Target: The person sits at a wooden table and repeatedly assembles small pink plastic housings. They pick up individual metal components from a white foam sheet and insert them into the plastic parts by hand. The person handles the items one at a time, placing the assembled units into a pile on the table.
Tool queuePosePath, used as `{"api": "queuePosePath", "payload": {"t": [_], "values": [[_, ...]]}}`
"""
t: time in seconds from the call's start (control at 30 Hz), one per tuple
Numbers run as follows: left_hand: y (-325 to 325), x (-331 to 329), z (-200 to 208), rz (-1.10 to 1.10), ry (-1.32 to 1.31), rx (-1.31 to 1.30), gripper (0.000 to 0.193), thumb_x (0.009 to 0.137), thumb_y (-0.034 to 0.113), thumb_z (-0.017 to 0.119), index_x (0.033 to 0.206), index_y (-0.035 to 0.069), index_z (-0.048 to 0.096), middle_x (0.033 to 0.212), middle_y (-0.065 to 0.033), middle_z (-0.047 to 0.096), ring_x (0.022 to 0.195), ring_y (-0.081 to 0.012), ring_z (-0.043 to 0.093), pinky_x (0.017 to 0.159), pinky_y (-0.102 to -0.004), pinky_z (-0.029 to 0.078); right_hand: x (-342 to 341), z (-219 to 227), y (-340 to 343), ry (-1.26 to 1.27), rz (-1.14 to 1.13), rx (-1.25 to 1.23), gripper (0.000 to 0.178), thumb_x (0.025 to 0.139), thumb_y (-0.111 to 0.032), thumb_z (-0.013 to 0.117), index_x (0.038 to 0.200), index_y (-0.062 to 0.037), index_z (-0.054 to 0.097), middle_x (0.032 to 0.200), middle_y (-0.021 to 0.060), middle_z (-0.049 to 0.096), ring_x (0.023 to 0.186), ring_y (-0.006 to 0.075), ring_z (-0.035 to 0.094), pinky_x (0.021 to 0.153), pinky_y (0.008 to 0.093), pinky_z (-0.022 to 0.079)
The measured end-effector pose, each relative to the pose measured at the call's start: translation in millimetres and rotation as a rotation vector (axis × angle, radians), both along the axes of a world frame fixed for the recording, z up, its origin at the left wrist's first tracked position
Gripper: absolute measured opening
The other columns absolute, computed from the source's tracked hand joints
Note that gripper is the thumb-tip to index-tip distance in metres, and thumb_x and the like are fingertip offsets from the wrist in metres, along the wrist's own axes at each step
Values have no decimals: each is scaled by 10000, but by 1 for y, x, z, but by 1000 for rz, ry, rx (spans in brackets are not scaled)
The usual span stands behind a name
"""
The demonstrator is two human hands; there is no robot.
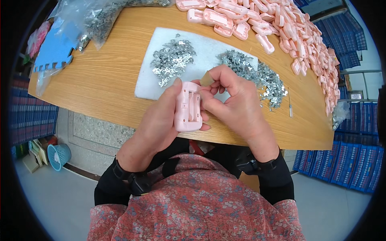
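Observation:
My left hand (156,113) is closed around a pink plastic casing (183,117), held upright over the near edge of the table. An open battery compartment (194,107) faces up along the casing's right side. At the top end of that compartment, the thumb and fingers of my right hand (238,99) are pinched together; whatever they hold is hidden. A tan wrap (207,78) covers one of its fingertips. Just beyond my hands, a white foam sheet (142,82) bears a loose pile of small silvery metal contact plates (173,60). A second pile of plates (271,86) spills off its right side.
Many more pink casings (289,34) are heaped along the far right. A thin screwdriver (290,105) lies right of the plates. Bags of metal parts (100,20) and a blue foam mat (56,48) sit far left. A blue basket (59,156) stands on the floor.

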State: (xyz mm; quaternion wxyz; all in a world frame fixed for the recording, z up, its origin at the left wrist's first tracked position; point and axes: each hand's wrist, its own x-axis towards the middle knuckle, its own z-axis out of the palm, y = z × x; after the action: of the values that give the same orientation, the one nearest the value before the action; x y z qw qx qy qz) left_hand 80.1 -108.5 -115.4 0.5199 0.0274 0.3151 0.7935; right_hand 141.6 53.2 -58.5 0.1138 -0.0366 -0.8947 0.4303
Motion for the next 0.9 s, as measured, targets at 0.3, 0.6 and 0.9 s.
{"api": "queuePosePath", "payload": {"t": [0.3,0.6,0.9], "values": [[8,4,7,-6,0,-8,533,1084,452,261,1288,20,498,1117,-119,628,957,-210,664,841,-420,590,4,-5,-8,153,-13,338,195,769,-13,683,912,-52,556,763,125,590,751,331,590,655,433,494],[4,-1,1,-68,-38,-5,557,1089,448,189,1256,30,516,1111,-107,642,994,-259,671,811,-501,601,4,0,-8,-63,-123,116,191,773,-41,696,904,-23,559,776,142,620,742,337,635,667,417,520],[13,3,0,60,-73,-69,532,1088,440,252,1299,10,485,1097,-117,628,949,-236,669,823,-451,593,8,-8,-16,169,14,625,143,787,-31,684,909,-47,612,761,95,615,803,266,645,720,367,485]]}}
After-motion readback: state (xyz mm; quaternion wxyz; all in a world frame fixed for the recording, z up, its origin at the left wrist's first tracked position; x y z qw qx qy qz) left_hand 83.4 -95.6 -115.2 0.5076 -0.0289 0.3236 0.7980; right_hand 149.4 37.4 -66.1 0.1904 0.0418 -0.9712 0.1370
